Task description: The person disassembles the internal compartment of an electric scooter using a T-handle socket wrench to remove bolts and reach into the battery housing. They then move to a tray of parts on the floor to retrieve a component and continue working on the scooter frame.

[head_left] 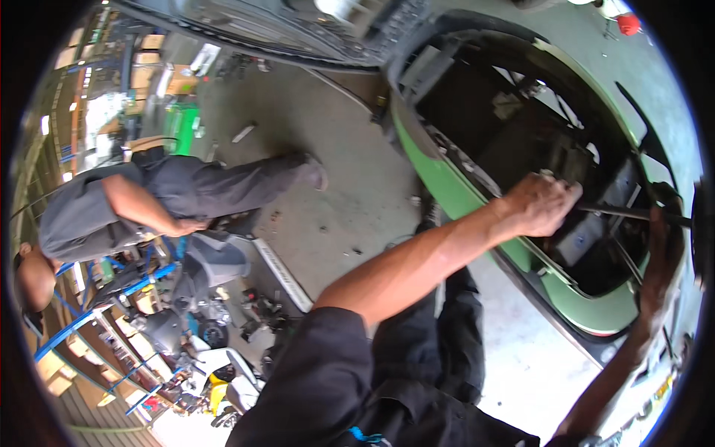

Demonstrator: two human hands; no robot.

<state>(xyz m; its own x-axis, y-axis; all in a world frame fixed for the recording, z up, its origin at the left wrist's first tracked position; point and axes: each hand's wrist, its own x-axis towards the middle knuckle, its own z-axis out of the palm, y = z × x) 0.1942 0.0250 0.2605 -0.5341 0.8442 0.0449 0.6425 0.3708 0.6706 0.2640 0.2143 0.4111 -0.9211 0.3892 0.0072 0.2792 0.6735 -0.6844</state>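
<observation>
My left hand (542, 203) is closed in a fist over the opening of a green vehicle body (439, 179). From that fist a long dark rod (618, 211) runs to the right, and the fist appears wrapped round its inner end. Farther along, my right hand (660, 261) comes up from below with its fingers against the same rod; they are partly hidden and seem closed on it. The rod's outer end lies by a dark rounded part (700, 231) at the picture's rim. Inside the opening, most of the dark interior is too dim to make out.
A co-worker in dark clothes (97, 201) bends at the left over a grey scooter-like panel (212, 257). A long pale bar (283, 276) lies on the floor (335, 186). Blue-framed shelving (67, 331) and a green bin (181, 127) stand beyond. A dark open panel (298, 37) spans the top.
</observation>
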